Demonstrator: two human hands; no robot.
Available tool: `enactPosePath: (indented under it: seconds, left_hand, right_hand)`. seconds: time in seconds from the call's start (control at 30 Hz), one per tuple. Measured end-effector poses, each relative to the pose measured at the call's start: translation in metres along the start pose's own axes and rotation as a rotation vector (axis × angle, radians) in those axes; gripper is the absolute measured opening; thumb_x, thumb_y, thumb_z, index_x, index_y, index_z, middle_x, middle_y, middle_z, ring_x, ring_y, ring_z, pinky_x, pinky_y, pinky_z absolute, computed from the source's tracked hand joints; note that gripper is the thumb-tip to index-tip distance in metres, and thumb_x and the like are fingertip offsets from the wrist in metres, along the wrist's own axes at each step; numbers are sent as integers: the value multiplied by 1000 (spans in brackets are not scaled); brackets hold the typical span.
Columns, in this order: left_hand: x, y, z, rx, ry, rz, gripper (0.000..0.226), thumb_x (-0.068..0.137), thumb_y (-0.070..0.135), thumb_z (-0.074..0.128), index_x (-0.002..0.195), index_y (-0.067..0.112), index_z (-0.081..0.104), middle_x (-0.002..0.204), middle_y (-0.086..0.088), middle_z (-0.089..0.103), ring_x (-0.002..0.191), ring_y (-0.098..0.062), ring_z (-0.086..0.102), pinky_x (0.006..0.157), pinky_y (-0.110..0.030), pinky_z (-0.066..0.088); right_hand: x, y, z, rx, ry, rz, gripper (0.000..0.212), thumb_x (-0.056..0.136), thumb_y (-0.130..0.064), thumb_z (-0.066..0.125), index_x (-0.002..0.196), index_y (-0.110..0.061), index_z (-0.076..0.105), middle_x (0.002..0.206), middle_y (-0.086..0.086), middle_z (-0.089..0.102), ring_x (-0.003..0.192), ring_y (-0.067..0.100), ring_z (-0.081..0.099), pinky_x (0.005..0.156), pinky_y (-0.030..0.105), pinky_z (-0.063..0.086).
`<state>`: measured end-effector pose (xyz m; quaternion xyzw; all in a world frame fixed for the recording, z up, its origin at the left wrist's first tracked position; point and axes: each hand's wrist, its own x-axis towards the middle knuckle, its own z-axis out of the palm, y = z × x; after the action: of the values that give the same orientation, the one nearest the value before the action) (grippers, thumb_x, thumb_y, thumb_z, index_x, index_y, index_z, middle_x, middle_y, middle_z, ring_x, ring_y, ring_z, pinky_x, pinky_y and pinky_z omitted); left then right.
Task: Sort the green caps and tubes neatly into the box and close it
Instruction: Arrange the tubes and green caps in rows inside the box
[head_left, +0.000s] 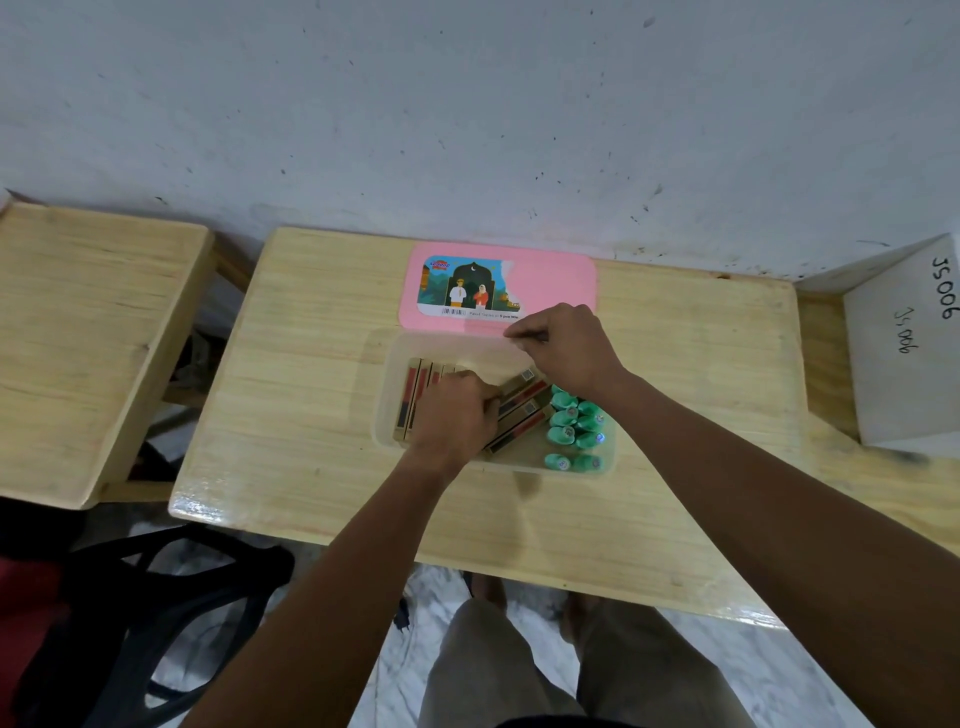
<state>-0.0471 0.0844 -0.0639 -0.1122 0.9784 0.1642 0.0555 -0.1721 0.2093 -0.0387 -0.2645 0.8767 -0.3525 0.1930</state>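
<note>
box (387, 415) holding green caps (574, 426) right, tubes (415, 395) left, some slanting | left hand (454, 415) curling over tubes, right hand (566, 348) pinching, contents unclear | pink lid (556, 283) lying off, closing remaining

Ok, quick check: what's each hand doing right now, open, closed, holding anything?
Left hand: closed, fingers curled on the slanted gold-and-red tubes in the clear plastic box.
Right hand: fingers pinched shut; holding anything cannot be told.
</note>
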Motion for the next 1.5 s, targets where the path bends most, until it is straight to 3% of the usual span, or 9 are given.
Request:
enactPosePath:
  seconds: [0.17,0.37,0.6,0.83,1.0,1.17,1.3,1.4,1.5]
  left_hand:
    - [3,1,-3,32,11,-68,18,85,23,58,79,20,75,71,-4,68,66,-26,63,54,-25,37]
    - [6,1,-2,-36,-17,-116,19,89,23,58,84,18,76,78,-6,72,73,-28,66,61,-31,50]
    - [3,0,-5,-30,-1,-132,18,83,14,59,71,16,71,70,-6,67,61,-22,53,57,-26,34]
    - [0,5,-1,-17,70,-102,19,88,22,57,84,19,75,78,-4,71,71,-23,65,58,-24,41]
    - [2,2,0,-46,32,-164,17,85,18,58,80,19,74,75,-3,71,70,-24,66,56,-27,44]
    - [1,1,-2,-184,18,-158,20,85,14,62,96,20,78,86,-7,76,78,-26,69,71,-35,57]
    - [-2,-4,0,-189,-15,-170,20,82,14,60,86,21,78,75,-4,74,70,-25,66,64,-34,54]
    - [-2,-4,0,-123,-15,-158,20,81,9,56,73,15,73,66,-4,63,67,-28,62,55,-29,41]
    - [-4,-2,-2,-108,23,-127,16,86,18,60,81,16,75,74,-6,69,71,-26,65,59,-29,47]
  right_hand:
    - [0,0,1,3,-4,-4,18,87,-15,68,101,-19,76,103,-1,75,96,14,69,94,31,52]
    - [0,0,0,4,1,2,18,87,-15,67,101,-20,76,103,-1,75,96,13,69,95,32,52]
    - [0,0,1,9,-1,11,19,86,-13,67,100,-20,77,103,-2,75,97,14,69,96,33,52]
    - [-1,0,0,14,-6,12,18,86,-15,68,101,-20,76,103,-2,75,98,12,68,96,32,51]
    - [-2,-1,0,8,-5,-7,18,86,-15,68,102,-18,76,103,0,75,98,13,69,96,34,52]
    - [-1,-1,2,-9,7,-8,17,87,-15,68,101,-19,76,102,-1,75,97,13,69,95,33,52]
    - [-1,-1,3,-23,18,-5,17,87,-14,67,101,-19,76,102,-1,75,97,14,69,94,32,52]
    - [-1,-1,3,-32,20,-11,17,87,-14,67,100,-18,76,102,0,75,97,15,69,94,33,52]
    - [-2,-2,3,-35,24,-13,17,87,-13,67,101,-18,76,102,0,75,97,15,69,94,34,52]
